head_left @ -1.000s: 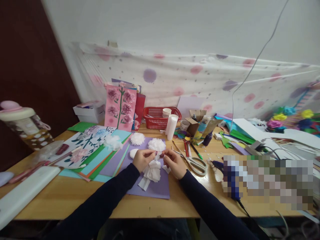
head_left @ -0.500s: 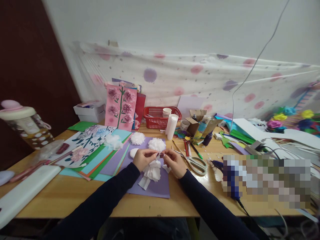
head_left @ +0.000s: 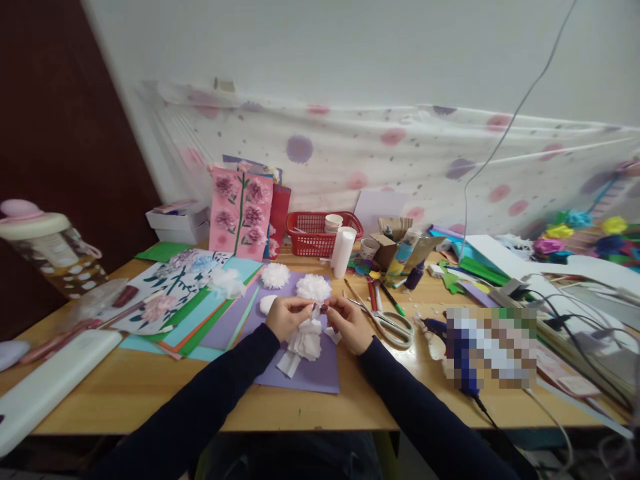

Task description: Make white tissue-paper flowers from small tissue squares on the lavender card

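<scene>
My left hand (head_left: 289,318) and my right hand (head_left: 351,326) meet fingertip to fingertip over a purple sheet (head_left: 305,383). Both are pinched on a small piece of white tissue paper (head_left: 317,312), mostly hidden by the fingers. Just below them lies a loose pile of white tissue pieces (head_left: 306,343). A ruffled white paper flower (head_left: 313,287) sits right behind the fingertips, and a second white flower (head_left: 275,275) is farther left. Beside my left hand is a smooth white oval (head_left: 267,305), partly covered.
Scissors (head_left: 395,329) and pens lie to the right, near a blue glue gun (head_left: 465,360). A white roll (head_left: 344,252) stands before a red basket (head_left: 300,244). Coloured sheets (head_left: 200,320) and a long white object (head_left: 60,387) are left; a patterned bottle (head_left: 55,250) stands there.
My hands stay pinched together in almost the same place, with only slight finger movement. The view has shifted very slightly.
</scene>
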The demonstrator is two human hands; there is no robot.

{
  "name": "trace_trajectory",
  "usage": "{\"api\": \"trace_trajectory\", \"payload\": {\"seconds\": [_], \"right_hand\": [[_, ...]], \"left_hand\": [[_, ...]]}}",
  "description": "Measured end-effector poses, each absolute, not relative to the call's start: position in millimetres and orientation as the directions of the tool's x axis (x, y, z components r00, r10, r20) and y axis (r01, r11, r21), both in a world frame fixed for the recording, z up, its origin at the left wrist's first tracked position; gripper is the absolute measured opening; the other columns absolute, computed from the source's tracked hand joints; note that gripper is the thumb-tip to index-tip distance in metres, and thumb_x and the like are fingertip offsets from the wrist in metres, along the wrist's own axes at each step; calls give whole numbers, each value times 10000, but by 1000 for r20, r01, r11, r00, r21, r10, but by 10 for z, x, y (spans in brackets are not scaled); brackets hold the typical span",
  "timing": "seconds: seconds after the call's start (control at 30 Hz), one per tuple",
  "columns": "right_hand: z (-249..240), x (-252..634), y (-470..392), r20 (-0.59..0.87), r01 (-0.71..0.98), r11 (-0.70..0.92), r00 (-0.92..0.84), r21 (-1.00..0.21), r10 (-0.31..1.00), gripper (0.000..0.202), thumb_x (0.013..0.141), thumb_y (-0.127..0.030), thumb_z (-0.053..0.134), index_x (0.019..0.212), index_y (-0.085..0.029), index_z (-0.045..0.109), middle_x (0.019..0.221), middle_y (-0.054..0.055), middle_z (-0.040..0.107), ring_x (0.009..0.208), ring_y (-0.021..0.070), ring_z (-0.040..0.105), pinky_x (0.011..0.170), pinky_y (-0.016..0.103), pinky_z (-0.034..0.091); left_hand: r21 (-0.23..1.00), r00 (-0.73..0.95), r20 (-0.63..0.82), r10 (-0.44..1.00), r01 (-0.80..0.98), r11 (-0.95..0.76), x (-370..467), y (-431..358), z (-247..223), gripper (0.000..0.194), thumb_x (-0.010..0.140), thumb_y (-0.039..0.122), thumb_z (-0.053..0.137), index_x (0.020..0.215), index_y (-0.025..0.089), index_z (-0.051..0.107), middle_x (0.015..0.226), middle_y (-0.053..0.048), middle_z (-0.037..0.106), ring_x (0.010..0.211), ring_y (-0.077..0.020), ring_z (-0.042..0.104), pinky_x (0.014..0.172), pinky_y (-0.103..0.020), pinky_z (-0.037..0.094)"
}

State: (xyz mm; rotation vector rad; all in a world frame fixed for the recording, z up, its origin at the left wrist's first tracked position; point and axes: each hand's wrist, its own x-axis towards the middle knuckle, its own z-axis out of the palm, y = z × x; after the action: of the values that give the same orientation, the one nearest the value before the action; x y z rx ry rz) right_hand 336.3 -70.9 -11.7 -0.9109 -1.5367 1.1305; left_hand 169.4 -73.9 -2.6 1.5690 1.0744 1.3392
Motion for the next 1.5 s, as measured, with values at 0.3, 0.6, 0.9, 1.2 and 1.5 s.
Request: {"api": "trace_trajectory", "payload": {"seconds": [0.3, 0.6, 0.9, 1.2, 1.5], "right_hand": [[-138, 3363, -695, 259, 8, 267, -212, -964, 942, 151, 727, -300, 558, 809, -173, 567, 584, -45, 517, 429, 75, 441, 399, 193, 333], [-118, 3359, -679, 251, 24, 256, -125, -966, 960, 154, 703, -300, 539, 782, -168, 552, 669, -10, 567, 436, 78, 452, 382, 193, 335], [-190, 3398, -618, 307, 129, 312, -59, -941, 950, 145, 758, -291, 478, 813, -170, 535, 667, -6, 538, 463, 94, 470, 388, 192, 349], [-71, 3411, -692, 457, 348, 519, -248, -781, 854, 186, 824, -315, 499, 839, -170, 614, 745, 33, 568, 612, 140, 519, 521, 239, 420], [139, 3803, -517, 406, 635, 555, -381, -538, 830, 199, 793, -279, 545, 620, -181, 548, 595, 9, 537, 521, 127, 462, 531, 256, 341]], "left_hand": [[953, 52, 291, 955, 71, -295, 1697, -724, -32, 207, 657, 274, 654, 756, 126, 761, 775, -85, 765, 723, -234, 722, 659, -287, 585], [961, -118, 276, 954, 7, -277, 1705, -688, -64, 175, 593, 245, 713, 714, 123, 745, 720, -71, 759, 642, -193, 700, 597, -246, 557], [956, -212, 237, 948, -123, -266, 1591, -570, -53, 347, 599, 398, 749, 792, 110, 730, 780, -93, 755, 724, -190, 695, 702, -285, 544], [969, -56, 232, 971, 101, -226, 1599, -584, -13, 314, 579, 380, 764, 753, 119, 754, 764, -103, 760, 702, -222, 697, 668, -307, 550], [747, -321, 271, 907, 664, 12, 279, -393, 354, 131, 598, 158, 671, 707, 183, 739, 781, -63, 749, 898, -284, 656, 863, -367, 472]]}}
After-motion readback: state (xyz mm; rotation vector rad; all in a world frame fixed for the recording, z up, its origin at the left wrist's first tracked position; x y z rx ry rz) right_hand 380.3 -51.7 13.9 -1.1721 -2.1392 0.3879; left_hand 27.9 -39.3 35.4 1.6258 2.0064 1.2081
